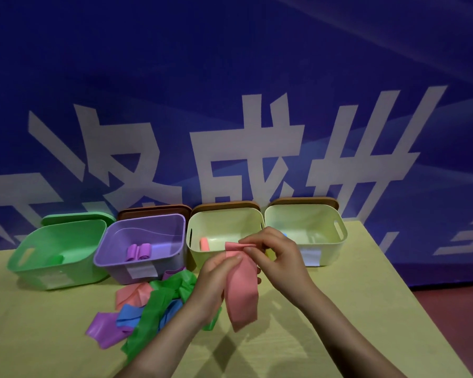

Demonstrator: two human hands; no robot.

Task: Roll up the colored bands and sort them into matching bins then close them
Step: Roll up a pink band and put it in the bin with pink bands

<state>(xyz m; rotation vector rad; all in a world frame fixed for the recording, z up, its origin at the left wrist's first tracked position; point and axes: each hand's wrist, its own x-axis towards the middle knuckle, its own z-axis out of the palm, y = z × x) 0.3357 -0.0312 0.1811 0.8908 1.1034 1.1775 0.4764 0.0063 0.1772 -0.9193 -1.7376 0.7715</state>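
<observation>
Two hands hold one pink band [242,290] up in the air, near the middle of the table [352,323]. The right hand [277,257] pinches the top edge, where a small fold has started. The left hand [216,279] grips the band just below. This looks like the start of rolling. Next, the fingers should keep turning the top over and over, nice and tight. The band is thin, flat and floppy, and it hangs down loose. When rolled, it likely goes in the pale bin [202,248] just behind, where a pink roll [204,243] already sits.
</observation>
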